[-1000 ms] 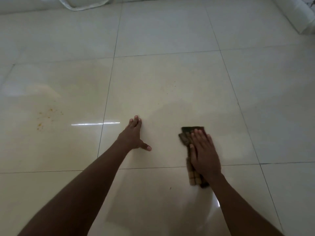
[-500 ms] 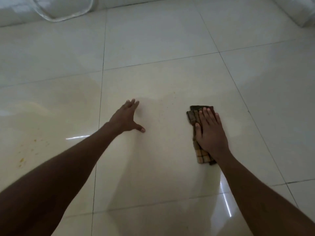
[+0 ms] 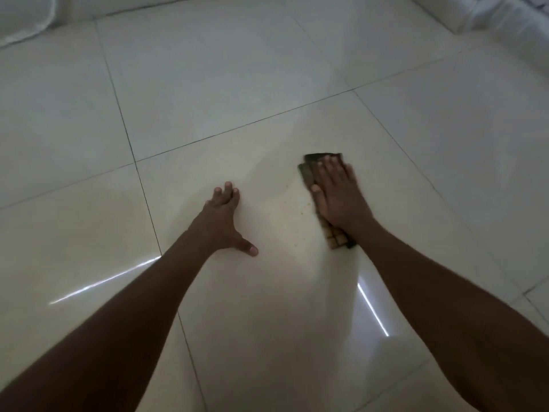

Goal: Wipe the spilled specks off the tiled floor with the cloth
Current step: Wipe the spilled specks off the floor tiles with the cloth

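— While that right hand [image 3: 337, 193] lies flat, palm down and fingers stretched out on the folded brown checked cloth [image 3: 334, 236], I'd say the job is only partly done. Look just beside the cloth's left edge: a few small yellowish specks [image 3: 300, 214] sit on the glossy cream tiled floor [image 3: 208, 84], between the two hands and nearer the right one.

— So those are what's left?

— As far as I can make out, yes. They're tiny and the light is dim, so there may be finer ones I can't see. The tile on the cloth's far side, towards the right grout line, looks clean to me, but I wouldn't swear to it.

— And the cloth itself, where is it on that tile?

— Pinned under the palm, running lengthwise from the fingertips back past the wrist; its dark far end pokes out beyond the fingers and its checked near end shows behind the heel of the hand. It lies in the right half of the middle tile, short of the far grout line.

— What about the other hand?

— The left hand [image 3: 222, 221] is spread open and empty, planted on the same tile near its left grout line, thumb out to the side. It looks like a prop for the body, well apart from the cloth.

— Next move, then?

— My guess: sweep the cloth leftward over those specks.
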